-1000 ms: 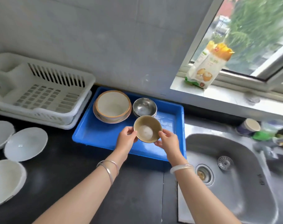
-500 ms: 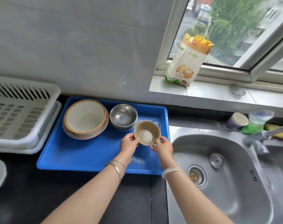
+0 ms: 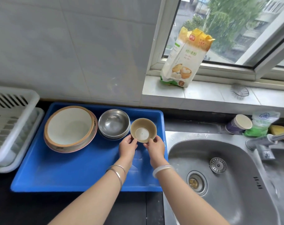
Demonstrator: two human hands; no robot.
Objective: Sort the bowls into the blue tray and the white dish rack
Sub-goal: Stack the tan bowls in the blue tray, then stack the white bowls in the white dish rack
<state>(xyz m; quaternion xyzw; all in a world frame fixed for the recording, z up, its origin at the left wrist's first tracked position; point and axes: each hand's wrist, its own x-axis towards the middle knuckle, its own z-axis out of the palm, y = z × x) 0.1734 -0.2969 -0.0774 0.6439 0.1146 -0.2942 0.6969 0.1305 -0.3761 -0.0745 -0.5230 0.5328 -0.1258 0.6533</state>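
Observation:
A small tan bowl (image 3: pixel 143 129) sits low in the back right corner of the blue tray (image 3: pixel 70 172). My left hand (image 3: pixel 128 147) grips its near left side and my right hand (image 3: pixel 155 148) its near right side. A stack of steel bowls (image 3: pixel 113 123) stands just left of it, almost touching. A large tan-rimmed ceramic bowl (image 3: pixel 70 128) on a plate fills the tray's back left. The white dish rack (image 3: pixel 10 127) lies left of the tray, cut off by the frame edge.
A steel sink (image 3: pixel 219 176) with a tap (image 3: pixel 266 142) lies right of the tray. A flour bag (image 3: pixel 185 57) stands on the windowsill. A paper cup (image 3: pixel 238 125) and plastic bags (image 3: pixel 263 124) sit behind the sink. Dark counter runs along the front.
Both hands carried the small tan bowl right and back into the tray's far right corner, beside the steel bowls. The view swung right, so the white plates on the left left the frame.

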